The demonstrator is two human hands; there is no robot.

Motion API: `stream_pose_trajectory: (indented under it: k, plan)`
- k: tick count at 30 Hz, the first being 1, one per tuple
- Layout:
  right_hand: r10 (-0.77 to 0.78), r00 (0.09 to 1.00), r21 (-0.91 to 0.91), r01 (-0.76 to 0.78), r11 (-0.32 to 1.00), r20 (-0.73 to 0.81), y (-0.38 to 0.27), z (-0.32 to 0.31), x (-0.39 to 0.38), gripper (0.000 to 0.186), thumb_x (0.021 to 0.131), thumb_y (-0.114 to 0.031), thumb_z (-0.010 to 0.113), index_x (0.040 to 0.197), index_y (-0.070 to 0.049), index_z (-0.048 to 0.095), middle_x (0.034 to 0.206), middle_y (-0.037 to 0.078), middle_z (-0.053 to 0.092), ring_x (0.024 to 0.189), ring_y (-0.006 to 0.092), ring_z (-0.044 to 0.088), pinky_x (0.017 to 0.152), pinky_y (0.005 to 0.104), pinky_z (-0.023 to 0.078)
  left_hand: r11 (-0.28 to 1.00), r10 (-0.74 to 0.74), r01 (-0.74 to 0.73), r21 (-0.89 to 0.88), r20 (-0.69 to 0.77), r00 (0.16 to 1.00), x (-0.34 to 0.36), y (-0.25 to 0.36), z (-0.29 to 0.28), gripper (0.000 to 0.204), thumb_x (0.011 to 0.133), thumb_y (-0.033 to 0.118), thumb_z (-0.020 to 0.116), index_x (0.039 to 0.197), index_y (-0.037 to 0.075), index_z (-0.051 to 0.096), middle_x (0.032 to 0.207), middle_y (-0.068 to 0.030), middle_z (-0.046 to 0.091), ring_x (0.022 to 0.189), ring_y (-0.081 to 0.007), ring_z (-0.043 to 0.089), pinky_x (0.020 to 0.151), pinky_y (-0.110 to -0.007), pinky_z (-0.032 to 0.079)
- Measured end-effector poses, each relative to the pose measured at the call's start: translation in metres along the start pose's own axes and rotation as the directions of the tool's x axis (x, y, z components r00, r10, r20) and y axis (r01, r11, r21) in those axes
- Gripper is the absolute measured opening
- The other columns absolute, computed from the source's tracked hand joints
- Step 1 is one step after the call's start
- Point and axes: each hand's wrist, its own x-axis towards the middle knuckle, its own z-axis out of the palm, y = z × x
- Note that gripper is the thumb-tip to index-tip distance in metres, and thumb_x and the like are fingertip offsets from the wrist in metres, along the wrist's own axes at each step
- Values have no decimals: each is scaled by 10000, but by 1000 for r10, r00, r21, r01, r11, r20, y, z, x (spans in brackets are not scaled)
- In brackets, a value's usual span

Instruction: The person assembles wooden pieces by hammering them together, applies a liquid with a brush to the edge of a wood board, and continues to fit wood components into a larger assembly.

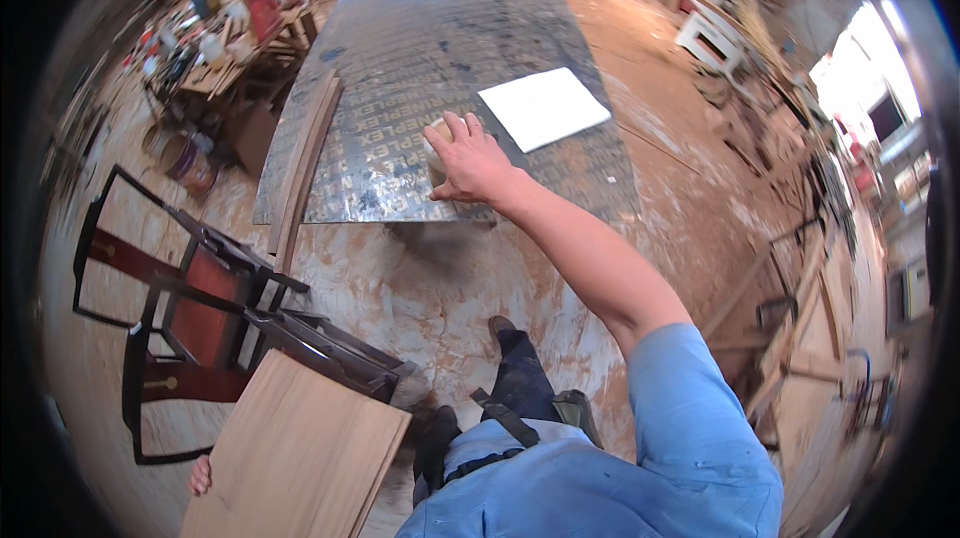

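Observation:
My right hand (465,163) reaches onto the dark coated sheet tabletop (420,48) near its front edge, fingers curved around a beige object (436,164) that is mostly hidden under it. A white square sheet (543,108) lies to the right of that hand, and long wooden strips (308,153) lie along the table's left side. At the lower left my left hand (200,476) grips the edge of a light wood-grain board (295,438), held upright or tilted beside my legs.
Dark wooden chairs (205,288) with red seats stand at the left, behind the board. A cluttered bench (220,68) with containers is at the back left, with buckets (180,158) below. Timber offcuts (800,338) and a white frame (710,43) line the right side.

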Motion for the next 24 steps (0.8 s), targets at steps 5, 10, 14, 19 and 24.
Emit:
stream_pose_trajectory:
  k: [5,10,14,19,24]
  plan:
    - [-187,961,90,172,981,204,42,12,56,909,666,-438,854,1418,-166,423,1376,209,440,1215,454,482,928,554,496,978,97,-76,193,-99,990,-46,-15,70,329,1020,315,425,1164,87,612,1067,-54,658,955,-198,578,888,-359,386]
    - [-271,948,121,253,960,170,54,-46,79,743,742,-467,777,1334,-119,493,1247,238,510,1182,433,505,924,533,504,929,203,-142,341,-151,967,-96,-17,131,328,1020,315,424,1166,88,610,1072,-53,657,960,-196,578,890,-360,385]
    - [-284,949,208,253,945,137,86,-118,89,873,771,-467,773,1464,-79,410,1294,235,475,1177,365,516,977,477,506,893,271,-183,411,-168,948,-137,-8,169,328,1019,315,423,1167,89,609,1077,-52,656,964,-195,578,892,-361,385]
    - [-148,989,111,148,983,-5,164,-133,92,859,761,-459,781,1433,-42,445,1279,262,506,1151,373,551,990,452,485,848,355,-243,471,-166,920,-190,10,213,328,1019,316,422,1168,90,607,1083,-51,655,969,-193,578,894,-362,384]
    - [14,964,-98,13,995,265,217,-27,48,925,721,-575,768,1434,-87,439,1335,299,480,1212,462,494,987,523,462,793,437,-305,527,-143,888,-238,20,256,327,1019,316,421,1169,91,606,1088,-50,654,974,-191,578,896,-364,384]
